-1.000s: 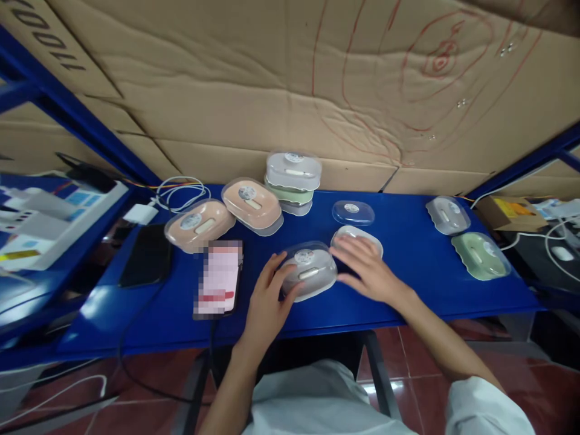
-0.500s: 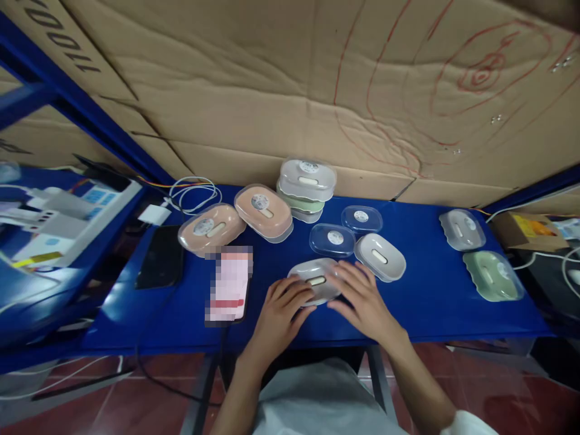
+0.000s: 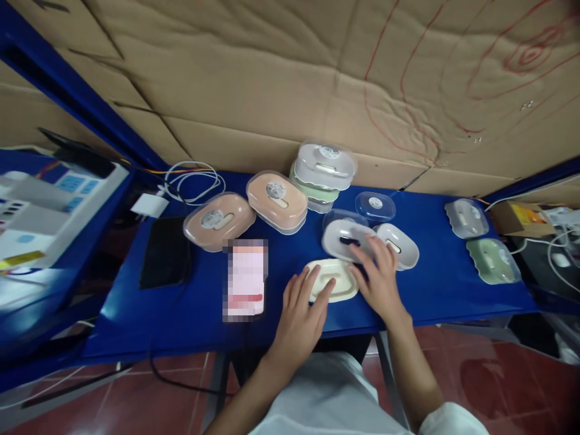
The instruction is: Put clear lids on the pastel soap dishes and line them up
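Note:
My right hand grips a grey oval soap dish tray with a slot in its middle, raised and slightly tilted. Below it lies a cream soap dish base with a raised rib. My left hand holds this base at its left side, thumb and fingers spread over it. Behind the raised tray, a clear lid with a label is partly covered. Another clear lid lies farther back. Just right of the tray sits a second grey soap dish, partly hidden by my right fingers.
Two peach soap boxes and a stack of lidded soap boxes stand at the back. A lit phone, a black phone and a white charger lie left. A grey box and a green box are at right.
The grey tray has come off the cream base and moved up and back in my right hand, uncovering the base. My left hand has stayed at the base. The camera view has shifted.

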`<state>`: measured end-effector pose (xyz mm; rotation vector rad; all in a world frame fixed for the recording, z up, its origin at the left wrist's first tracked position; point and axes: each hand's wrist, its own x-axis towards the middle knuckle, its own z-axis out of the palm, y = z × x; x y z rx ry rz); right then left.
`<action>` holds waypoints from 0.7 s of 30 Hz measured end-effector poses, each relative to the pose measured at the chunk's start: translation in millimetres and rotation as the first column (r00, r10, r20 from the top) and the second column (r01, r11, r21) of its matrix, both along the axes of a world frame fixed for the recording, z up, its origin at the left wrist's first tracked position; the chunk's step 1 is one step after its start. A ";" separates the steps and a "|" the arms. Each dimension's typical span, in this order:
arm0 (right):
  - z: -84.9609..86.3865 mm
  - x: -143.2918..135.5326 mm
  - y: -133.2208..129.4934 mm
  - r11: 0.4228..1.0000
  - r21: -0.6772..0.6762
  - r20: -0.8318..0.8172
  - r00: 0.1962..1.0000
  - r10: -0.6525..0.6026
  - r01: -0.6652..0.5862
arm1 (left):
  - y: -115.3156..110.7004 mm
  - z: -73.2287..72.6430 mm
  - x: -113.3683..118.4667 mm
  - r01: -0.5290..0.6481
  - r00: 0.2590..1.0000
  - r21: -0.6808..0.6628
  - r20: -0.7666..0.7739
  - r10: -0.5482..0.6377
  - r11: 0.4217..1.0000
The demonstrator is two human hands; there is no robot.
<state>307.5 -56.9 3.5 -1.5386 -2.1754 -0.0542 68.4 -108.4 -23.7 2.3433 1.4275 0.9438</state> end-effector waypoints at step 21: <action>83.8 24.7 98.9 0.980 0.047 0.110 0.976 0.186 -0.192 | 0.9 7.5 -8.1 -0.015 0.999 0.066 -0.030 0.017 0.998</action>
